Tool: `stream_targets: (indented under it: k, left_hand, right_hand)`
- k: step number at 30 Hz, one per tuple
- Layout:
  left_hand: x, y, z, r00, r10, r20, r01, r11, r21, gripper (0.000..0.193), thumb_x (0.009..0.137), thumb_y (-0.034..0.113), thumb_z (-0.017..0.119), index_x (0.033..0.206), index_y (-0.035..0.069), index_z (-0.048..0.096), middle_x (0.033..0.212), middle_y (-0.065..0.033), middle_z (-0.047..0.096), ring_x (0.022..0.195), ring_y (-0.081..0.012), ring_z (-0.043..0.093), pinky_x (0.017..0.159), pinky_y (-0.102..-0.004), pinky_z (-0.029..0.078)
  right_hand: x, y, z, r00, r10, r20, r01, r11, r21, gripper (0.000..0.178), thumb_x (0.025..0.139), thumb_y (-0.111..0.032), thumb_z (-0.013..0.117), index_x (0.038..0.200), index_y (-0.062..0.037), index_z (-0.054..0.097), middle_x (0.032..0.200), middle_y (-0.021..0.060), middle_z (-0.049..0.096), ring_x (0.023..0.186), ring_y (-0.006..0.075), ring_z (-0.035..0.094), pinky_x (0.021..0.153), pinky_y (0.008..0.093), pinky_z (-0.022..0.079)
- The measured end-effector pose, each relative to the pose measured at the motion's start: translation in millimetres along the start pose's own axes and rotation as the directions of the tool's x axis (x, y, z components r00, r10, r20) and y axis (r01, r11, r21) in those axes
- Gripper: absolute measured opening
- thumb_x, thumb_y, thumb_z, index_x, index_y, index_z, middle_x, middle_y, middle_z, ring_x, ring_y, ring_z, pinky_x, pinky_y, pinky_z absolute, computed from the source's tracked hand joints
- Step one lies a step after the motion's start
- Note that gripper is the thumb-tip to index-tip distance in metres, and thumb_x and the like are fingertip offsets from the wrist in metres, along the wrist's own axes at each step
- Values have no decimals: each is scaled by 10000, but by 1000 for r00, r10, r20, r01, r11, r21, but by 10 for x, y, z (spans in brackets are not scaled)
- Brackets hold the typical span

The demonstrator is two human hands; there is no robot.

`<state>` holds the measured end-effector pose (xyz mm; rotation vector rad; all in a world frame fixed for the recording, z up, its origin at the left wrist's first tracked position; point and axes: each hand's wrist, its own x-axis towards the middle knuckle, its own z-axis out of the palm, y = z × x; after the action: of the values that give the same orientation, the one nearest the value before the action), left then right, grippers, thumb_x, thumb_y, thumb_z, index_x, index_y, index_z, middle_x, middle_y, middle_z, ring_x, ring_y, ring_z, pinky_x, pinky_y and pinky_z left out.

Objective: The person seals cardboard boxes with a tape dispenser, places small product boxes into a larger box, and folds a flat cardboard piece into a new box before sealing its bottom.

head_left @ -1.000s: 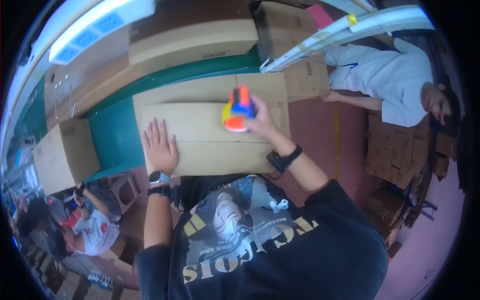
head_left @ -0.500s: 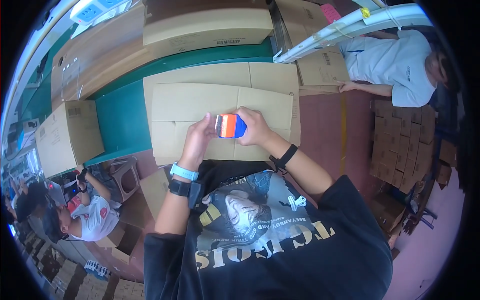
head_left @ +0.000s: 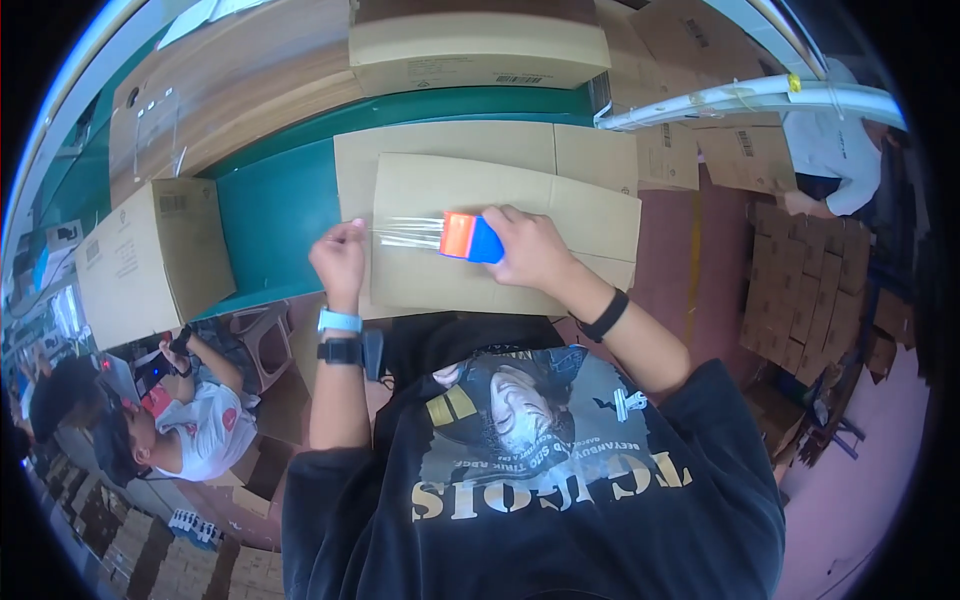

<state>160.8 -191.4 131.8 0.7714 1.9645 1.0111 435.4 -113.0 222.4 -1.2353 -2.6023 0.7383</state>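
Observation:
My right hand (head_left: pixel 530 250) grips a blue and orange tape dispenser (head_left: pixel 470 238) above flattened cardboard. A strip of clear tape (head_left: pixel 405 232) stretches from the dispenser's orange end toward my left hand (head_left: pixel 340 260). That hand is closed, its fingertips pinching the free end of the tape. Below them lies a flat folded cardboard box (head_left: pixel 480 185), its top panel slightly askew over a larger sheet. The tape hangs over its left side; whether it touches the cardboard I cannot tell.
A green work surface (head_left: pixel 275 225) runs underneath, with a standing carton (head_left: pixel 185 245) at left and a long carton (head_left: pixel 480 60) at the back. A white pipe (head_left: pixel 720 102) crosses at upper right. One co-worker (head_left: pixel 200 410) sits at left; another (head_left: pixel 835 140) handles cartons at right.
My left hand has moved left, away from the dispenser, and a length of clear tape now spans between them. The co-worker at right has shifted with a carton.

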Motion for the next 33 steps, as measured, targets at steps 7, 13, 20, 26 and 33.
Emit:
stream_targets:
  k: [7,13,20,26,33]
  left_hand:
    - [213,-608,320,983,-171,62,181,909,-376,140,915,148,687,925,17,735,818,-58,705,766,-107,622,659,-274,501]
    - [352,-741,187,995,-43,92,59,983,-171,215,967,132,602,1166,50,600,888,-40,652,783,-136,615,765,-285,507]
    - [-258,320,-431,887,38,461,-100,989,111,696,940,189,644,1531,35,310,1002,-152,681,938,-225,652,860,-319,514]
    - [-664,1040,91,907,-163,388,-142,748,648,1036,695,169,859,1557,104,288,1186,-196,606,997,-203,591,809,-292,514]
    - [-715,1174,621,611,414,675,-762,75,644,1192,448,215,955,1490,85,392,1457,-272,429,1375,-392,398,1132,-467,329]
  right_hand:
    - [170,-95,105,996,86,22,-84,995,-61,435,631,-215,748,1007,-86,572,843,143,644,714,366,668,620,454,555]
    - [118,-91,184,998,63,19,-62,998,-32,535,622,-262,789,1091,-115,578,925,121,654,771,333,679,648,445,563]
    - [86,-130,197,1000,6,-5,-6,999,49,722,641,-281,741,1321,-161,529,1097,153,649,885,317,698,733,438,575]
    - [-28,-63,28,993,-114,-12,114,980,166,604,705,-258,725,1288,-179,586,1075,194,648,877,343,696,694,451,568]
    - [-1487,1417,-863,989,-149,12,143,967,209,370,821,-400,720,1163,-272,659,1049,125,636,800,296,687,653,443,556]
